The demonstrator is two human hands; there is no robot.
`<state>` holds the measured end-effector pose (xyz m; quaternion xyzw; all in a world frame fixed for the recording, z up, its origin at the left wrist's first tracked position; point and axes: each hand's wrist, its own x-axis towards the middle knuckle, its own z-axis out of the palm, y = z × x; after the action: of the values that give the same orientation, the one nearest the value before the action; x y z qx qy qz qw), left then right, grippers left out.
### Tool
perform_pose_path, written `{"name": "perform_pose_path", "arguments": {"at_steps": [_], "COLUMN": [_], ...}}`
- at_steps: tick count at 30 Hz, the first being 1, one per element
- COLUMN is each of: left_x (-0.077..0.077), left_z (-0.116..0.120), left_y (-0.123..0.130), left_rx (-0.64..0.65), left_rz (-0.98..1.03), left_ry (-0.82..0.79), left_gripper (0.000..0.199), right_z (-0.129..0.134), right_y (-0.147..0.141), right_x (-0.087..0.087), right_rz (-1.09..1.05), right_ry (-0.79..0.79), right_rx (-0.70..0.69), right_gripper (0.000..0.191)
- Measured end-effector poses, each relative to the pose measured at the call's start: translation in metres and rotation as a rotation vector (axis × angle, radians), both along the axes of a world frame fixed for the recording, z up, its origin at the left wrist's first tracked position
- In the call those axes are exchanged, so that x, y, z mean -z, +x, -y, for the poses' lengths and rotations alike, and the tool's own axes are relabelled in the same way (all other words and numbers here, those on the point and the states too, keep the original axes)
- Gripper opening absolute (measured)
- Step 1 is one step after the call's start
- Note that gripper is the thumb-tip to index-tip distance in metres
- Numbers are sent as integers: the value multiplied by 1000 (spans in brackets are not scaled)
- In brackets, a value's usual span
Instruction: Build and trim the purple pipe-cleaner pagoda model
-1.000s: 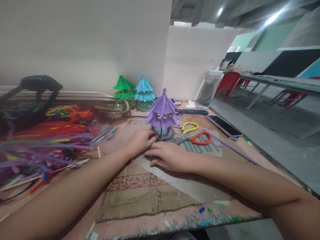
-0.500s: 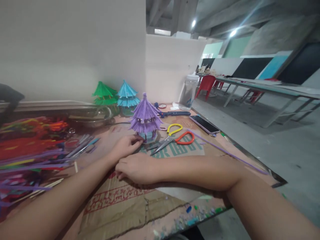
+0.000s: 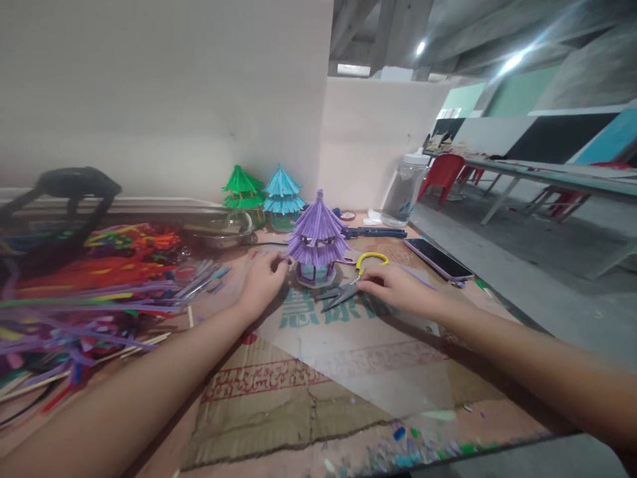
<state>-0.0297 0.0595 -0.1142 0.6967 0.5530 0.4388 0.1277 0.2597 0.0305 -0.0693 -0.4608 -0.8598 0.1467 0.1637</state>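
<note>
A small purple pagoda model point(image 3: 319, 229) with two tiers of strip roofing stands upright on the cardboard point(image 3: 249, 425). My left hand point(image 3: 266, 279) is at its left side, fingers curled and thumb closed in by the lower roof edge. Whatever those fingertips pinch is too small to make out. To the right of the model lies a pair of scissors point(image 3: 341, 295) with its blades parted, pointing left. My right hand point(image 3: 391, 287) is closed on the scissors near the pivot and covers the orange handle, while the yellow handle shows behind it.
Green point(image 3: 243, 189) and blue point(image 3: 283, 192) pagoda models stand by the wall. Behind the purple one lies a dark blue tool point(image 3: 375, 232), with a clear bottle point(image 3: 405, 189) and a phone point(image 3: 438, 259) to the right. Colourful strips point(image 3: 114, 292) are heaped at left; scraps point(image 3: 408, 451) litter the front edge.
My right hand has moved right and away from my left wrist to the scissors. My left hand has risen slightly along the model's side. The view has turned left.
</note>
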Motion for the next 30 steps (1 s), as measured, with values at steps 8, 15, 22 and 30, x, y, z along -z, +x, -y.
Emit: {"name": "perform_pose_path", "arguments": {"at_steps": [8, 15, 22, 30], "left_x": [0, -1, 0, 8], "left_z": [0, 4, 2, -7], "left_y": [3, 5, 4, 4], "left_rx": [135, 242, 192, 266], "left_rz": [-130, -215, -211, 248], "left_ry": [16, -11, 25, -180], "left_gripper": [17, 23, 22, 55], "right_z": [-34, -48, -43, -31], "right_y": [-29, -41, -3, 60], "right_x": [11, 21, 9, 2], "right_rz": [-19, -13, -17, 183], "right_ry": [71, 69, 164, 60], "right_rx": [78, 185, 28, -268], "right_gripper": [21, 19, 19, 61]}}
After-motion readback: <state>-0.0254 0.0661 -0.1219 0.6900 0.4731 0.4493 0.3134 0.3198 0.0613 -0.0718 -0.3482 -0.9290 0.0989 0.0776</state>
